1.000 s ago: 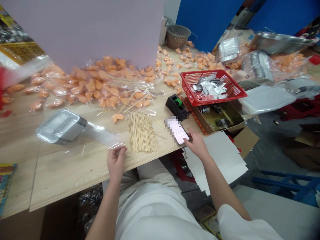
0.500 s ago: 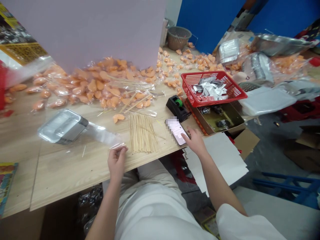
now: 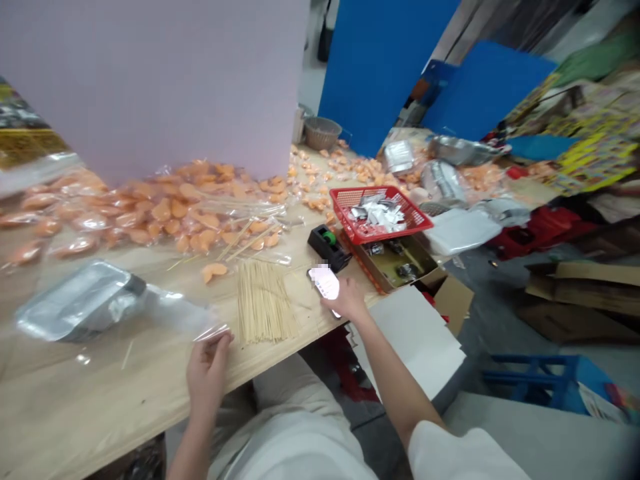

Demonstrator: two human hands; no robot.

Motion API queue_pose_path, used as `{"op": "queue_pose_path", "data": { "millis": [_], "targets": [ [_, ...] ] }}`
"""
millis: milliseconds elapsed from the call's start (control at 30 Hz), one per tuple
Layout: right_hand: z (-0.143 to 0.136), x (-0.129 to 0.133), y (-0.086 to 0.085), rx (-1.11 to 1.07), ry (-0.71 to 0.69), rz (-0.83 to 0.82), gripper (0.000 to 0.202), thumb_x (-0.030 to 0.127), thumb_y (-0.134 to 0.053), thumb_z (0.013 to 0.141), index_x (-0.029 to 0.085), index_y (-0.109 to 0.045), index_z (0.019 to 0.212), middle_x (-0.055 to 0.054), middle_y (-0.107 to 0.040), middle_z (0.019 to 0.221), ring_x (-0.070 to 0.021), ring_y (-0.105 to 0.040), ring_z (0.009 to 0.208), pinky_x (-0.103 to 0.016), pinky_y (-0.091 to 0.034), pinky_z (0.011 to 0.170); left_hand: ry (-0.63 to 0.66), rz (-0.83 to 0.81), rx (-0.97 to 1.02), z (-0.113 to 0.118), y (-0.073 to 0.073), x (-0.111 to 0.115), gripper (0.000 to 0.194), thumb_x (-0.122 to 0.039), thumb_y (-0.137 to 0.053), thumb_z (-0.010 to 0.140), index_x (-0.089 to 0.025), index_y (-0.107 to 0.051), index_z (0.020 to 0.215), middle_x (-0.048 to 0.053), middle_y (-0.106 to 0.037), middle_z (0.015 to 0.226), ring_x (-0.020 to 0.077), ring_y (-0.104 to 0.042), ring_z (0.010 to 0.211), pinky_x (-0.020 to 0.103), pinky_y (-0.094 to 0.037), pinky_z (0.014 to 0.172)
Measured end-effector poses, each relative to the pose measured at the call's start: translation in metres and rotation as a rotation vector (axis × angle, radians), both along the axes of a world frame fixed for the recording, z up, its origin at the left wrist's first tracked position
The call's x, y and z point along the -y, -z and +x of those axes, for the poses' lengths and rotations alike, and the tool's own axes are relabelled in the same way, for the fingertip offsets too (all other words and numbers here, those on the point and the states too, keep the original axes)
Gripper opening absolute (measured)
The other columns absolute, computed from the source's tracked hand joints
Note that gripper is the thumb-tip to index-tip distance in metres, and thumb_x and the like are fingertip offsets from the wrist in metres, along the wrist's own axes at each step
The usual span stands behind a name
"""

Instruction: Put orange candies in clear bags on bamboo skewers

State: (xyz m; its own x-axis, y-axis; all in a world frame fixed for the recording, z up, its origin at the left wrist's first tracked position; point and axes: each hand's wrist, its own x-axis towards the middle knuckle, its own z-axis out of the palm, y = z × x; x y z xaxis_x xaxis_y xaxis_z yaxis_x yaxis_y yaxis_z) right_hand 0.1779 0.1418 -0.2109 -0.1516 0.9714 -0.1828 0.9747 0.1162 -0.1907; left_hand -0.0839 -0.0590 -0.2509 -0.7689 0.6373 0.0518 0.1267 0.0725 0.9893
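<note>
My left hand (image 3: pixel 207 373) is at the table's front edge, with thumb and fingers pinched on the end of a clear plastic bag (image 3: pixel 175 312). The bag stretches left to a stack of silver foil trays (image 3: pixel 83 300) wrapped in plastic. A bundle of thin bamboo sticks (image 3: pixel 265 303) lies just right of that hand. Further right, my right hand (image 3: pixel 350 300) grips a lit smartphone (image 3: pixel 326 287) by its right side and lower end. The phone lies at or just above the table top; its exact height is hard to judge.
Bagged orange pieces (image 3: pixel 170 207) are heaped along the back. Near the phone stand a black tape dispenser (image 3: pixel 333 253) and a red basket (image 3: pixel 350 230) of silver sachets, above an open box (image 3: pixel 400 267). White sheets (image 3: pixel 410 340) jut out beside the table edge (image 3: pixel 125 427).
My right hand has gone from touching the phone's screen to gripping its side. The view has turned to the right. My left hand still pinches the plastic bag.
</note>
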Motion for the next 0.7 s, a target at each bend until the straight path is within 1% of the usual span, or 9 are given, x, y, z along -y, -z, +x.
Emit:
{"op": "queue_pose_path", "data": {
  "millis": [100,200,300,367,433,500,533,633,700],
  "targets": [
    [0.001,-0.003,-0.003,-0.011,-0.002,-0.008,0.073,0.051,-0.068,0.068,0.012,-0.051,0.127,-0.020,-0.056,0.118,-0.0352,-0.051,0.113,-0.041,-0.040,0.090,0.017,-0.024,0.035,-0.003,0.005,0.000,0.029,-0.040,-0.073,0.072,-0.019,-0.067,0.092,0.006,-0.072,0.095,0.0216,-0.068,0.090,0.039,-0.053,0.089],
    [0.002,0.001,-0.005,-0.021,-0.012,0.015,0.073,0.050,-0.068,0.069,0.013,-0.050,0.130,-0.019,-0.057,0.118,-0.0352,-0.051,0.114,-0.041,-0.040,0.091,0.025,-0.018,0.055,-0.007,0.009,0.001,0.032,-0.042,-0.074,0.070,-0.019,-0.068,0.092,0.006,-0.072,0.095,0.0228,-0.069,0.091,0.039,-0.055,0.087],
    [0.005,0.011,-0.003,-0.031,-0.034,0.076,0.087,0.051,-0.065,0.074,0.009,-0.036,0.143,-0.022,-0.055,0.125,-0.0370,-0.048,0.118,-0.043,-0.038,0.094,0.023,-0.016,0.123,-0.009,0.009,0.001,0.034,-0.044,-0.074,0.070,-0.019,-0.067,0.093,0.006,-0.072,0.097,0.0229,-0.069,0.091,0.040,-0.054,0.088],
    [0.007,0.017,-0.001,-0.042,-0.066,0.109,0.091,0.050,-0.064,0.076,0.005,-0.030,0.147,-0.024,-0.052,0.131,-0.0381,-0.047,0.120,-0.046,-0.036,0.098,0.016,-0.019,0.163,-0.009,0.007,0.000,0.035,-0.045,-0.074,0.070,-0.019,-0.067,0.093,0.007,-0.072,0.098,0.0227,-0.070,0.090,0.041,-0.053,0.090],
    [0.009,0.020,-0.001,-0.095,-0.101,0.119,0.083,0.041,-0.064,0.077,0.005,-0.033,0.146,-0.024,-0.054,0.131,-0.0373,-0.048,0.119,-0.047,-0.036,0.100,0.005,-0.020,0.150,-0.008,0.001,-0.001,0.036,-0.046,-0.074,0.069,-0.018,-0.068,0.092,0.007,-0.071,0.099,0.0231,-0.070,0.089,0.043,-0.053,0.092],
    [0.013,0.019,-0.005,-0.212,-0.114,0.118,0.075,0.031,-0.063,0.075,0.007,-0.039,0.142,-0.022,-0.058,0.126,-0.0359,-0.051,0.117,-0.047,-0.036,0.101,-0.014,-0.013,0.085,-0.008,-0.009,-0.001,0.036,-0.045,-0.075,0.068,-0.018,-0.069,0.090,0.007,-0.071,0.098,0.0240,-0.069,0.091,0.045,-0.051,0.095],
    [0.016,0.019,-0.008,-0.277,-0.105,0.119,0.073,0.028,-0.064,0.074,0.008,-0.042,0.140,-0.021,-0.059,0.126,-0.0352,-0.051,0.117,-0.047,-0.035,0.102,-0.030,-0.002,0.047,-0.007,-0.015,-0.001,0.035,-0.045,-0.075,0.068,-0.018,-0.069,0.089,0.007,-0.071,0.096,0.0244,-0.068,0.093,0.046,-0.050,0.097],
    [0.034,0.023,-0.018,-0.460,-0.050,0.103,0.065,0.033,-0.062,0.074,0.014,-0.049,0.135,-0.016,-0.059,0.130,-0.0307,-0.052,0.121,-0.044,-0.038,0.103,-0.082,0.027,-0.059,-0.009,-0.035,-0.002,0.033,-0.043,-0.075,0.067,-0.017,-0.069,0.088,0.006,-0.070,0.093,0.0248,-0.066,0.096,0.049,-0.045,0.102],
    [0.054,0.032,-0.024,-0.742,0.001,-0.013,0.060,0.039,-0.059,0.077,0.017,-0.051,0.132,-0.013,-0.060,0.130,-0.0271,-0.056,0.117,-0.041,-0.044,0.099,-0.098,0.015,-0.096,-0.011,-0.046,-0.004,0.034,-0.042,-0.076,0.066,-0.017,-0.069,0.087,0.005,-0.069,0.089,0.0241,-0.066,0.092,0.050,-0.045,0.102]
  ]
}}
